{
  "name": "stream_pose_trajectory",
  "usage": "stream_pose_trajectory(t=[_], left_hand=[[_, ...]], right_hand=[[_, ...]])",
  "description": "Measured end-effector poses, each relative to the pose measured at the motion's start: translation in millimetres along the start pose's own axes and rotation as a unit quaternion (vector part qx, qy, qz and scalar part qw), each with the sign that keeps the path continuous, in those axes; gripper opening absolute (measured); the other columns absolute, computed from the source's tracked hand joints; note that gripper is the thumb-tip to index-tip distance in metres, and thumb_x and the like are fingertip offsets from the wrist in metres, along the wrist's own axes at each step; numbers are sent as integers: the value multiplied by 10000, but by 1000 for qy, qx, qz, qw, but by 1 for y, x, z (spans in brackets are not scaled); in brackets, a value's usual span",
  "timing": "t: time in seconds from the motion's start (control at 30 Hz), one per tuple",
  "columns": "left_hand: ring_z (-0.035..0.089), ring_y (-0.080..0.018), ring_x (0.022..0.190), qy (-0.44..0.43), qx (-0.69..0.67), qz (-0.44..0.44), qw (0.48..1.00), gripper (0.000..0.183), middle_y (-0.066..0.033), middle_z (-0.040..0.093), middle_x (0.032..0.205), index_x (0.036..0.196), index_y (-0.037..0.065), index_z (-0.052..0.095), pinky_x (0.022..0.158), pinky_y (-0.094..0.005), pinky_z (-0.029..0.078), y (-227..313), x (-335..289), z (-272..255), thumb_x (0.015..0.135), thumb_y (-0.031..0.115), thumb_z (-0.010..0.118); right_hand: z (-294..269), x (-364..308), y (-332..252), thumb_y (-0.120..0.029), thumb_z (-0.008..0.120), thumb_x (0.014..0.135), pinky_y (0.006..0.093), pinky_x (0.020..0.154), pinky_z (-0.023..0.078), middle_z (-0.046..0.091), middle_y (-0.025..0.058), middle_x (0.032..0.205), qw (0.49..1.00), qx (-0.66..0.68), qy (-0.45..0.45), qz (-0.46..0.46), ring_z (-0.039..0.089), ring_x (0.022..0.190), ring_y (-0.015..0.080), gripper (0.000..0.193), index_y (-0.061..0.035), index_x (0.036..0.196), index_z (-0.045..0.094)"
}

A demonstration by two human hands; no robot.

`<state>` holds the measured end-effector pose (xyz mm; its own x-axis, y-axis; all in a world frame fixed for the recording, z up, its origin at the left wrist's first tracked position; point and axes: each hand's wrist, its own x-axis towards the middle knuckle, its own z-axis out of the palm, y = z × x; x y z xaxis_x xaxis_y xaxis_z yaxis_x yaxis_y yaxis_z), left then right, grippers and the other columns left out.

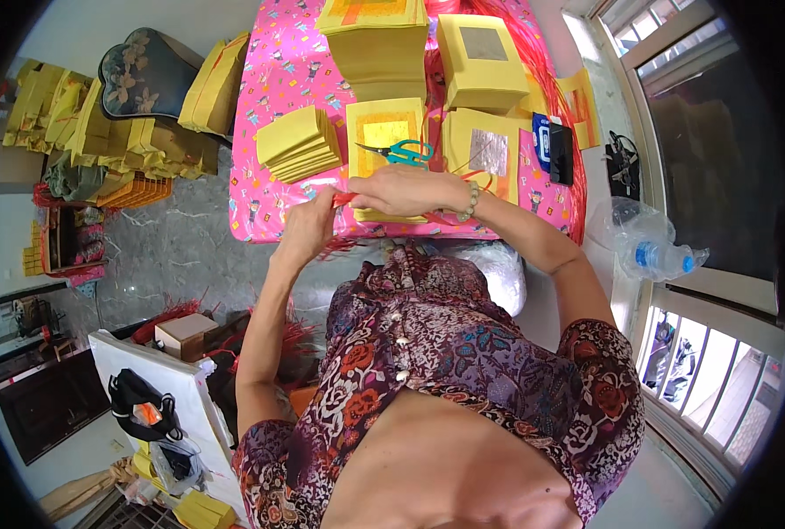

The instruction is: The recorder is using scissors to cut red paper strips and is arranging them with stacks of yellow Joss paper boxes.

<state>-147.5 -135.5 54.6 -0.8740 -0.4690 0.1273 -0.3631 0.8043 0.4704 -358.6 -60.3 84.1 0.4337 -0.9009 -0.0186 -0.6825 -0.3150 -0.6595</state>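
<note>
My left hand [308, 227] is closed on a red plastic ribbon [343, 200], close to the front edge of the pink table. Right beside it, my right hand [408, 190] grips the same ribbon, its back turned up and the fingertips partly hidden. More red ribbon loops out near my right wrist. Under my right hand lies a stack of yellow paper sheets [392, 116] with an orange and gold square on top. Scissors with teal handles [410, 152] rest on that stack, just beyond my fingers.
To the left sits a fanned yellow paper stack [300, 144]; taller stacks [375, 53] stand behind. At right are silver-centred sheets [489, 152], a blue packet [542, 141], a black phone-like object [561, 154] and long red strands [551, 62]. A plastic bottle [661, 257] lies by the window.
</note>
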Motion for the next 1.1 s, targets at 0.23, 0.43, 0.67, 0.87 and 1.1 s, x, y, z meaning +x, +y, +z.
stream_pose_trajectory(t=[0.23, 0.43, 0.67, 0.87, 1.1], left_hand=[[569, -379, 598, 33, 39, -93, 994, 131, -188, 558, 684, 951, 39, 458, 500, -460, 423, -61, -49, -10, 832, 38, 512], [564, -387, 872, -84, 32, -133, 987, 266, -255, 562, 925, 1053, 40, 488, 701, -440, 447, -62, -47, -13, 832, 148, 591], [520, -407, 1019, 57, -101, 75, 990, 758, -271, 519, 1120, 1362, -5, 247, 880, -453, 409, 38, 21, -6, 794, 266, 671], [563, -377, 514, -16, -59, -13, 998, 540, -190, 553, 572, 1324, -19, 262, 464, -466, 410, 36, 22, 8, 886, 147, 531], [572, -364, 550, 62, -32, -69, 995, 181, -188, 559, 599, 1062, 55, 476, 475, -472, 403, 24, 20, -2, 902, 139, 494]], right_hand=[[-25, -50, 27, -300, 408, 942, 483, 675, 422, 577, 202, 795, 987, -21, -81, 138, 572, 773, 379, 279, -35, 925, 491], [-25, -44, 21, -261, 423, 936, 486, 640, 399, 527, 198, 697, 987, -65, -65, 133, 544, 714, 391, 242, -24, 918, 464], [-15, 3, -13, -200, 512, 838, 437, 675, 475, 631, 182, 776, 978, -181, -80, 72, 618, 764, 358, 209, -6, 852, 586], [-27, 2, -13, -293, 513, 862, 446, 665, 465, 617, 186, 762, 989, -112, -69, 63, 604, 750, 361, 298, -7, 826, 589], [-60, -21, 10, -373, 458, 922, 414, 700, 449, 600, 171, 850, 995, -9, 35, 88, 581, 803, 339, 377, -16, 943, 577]])
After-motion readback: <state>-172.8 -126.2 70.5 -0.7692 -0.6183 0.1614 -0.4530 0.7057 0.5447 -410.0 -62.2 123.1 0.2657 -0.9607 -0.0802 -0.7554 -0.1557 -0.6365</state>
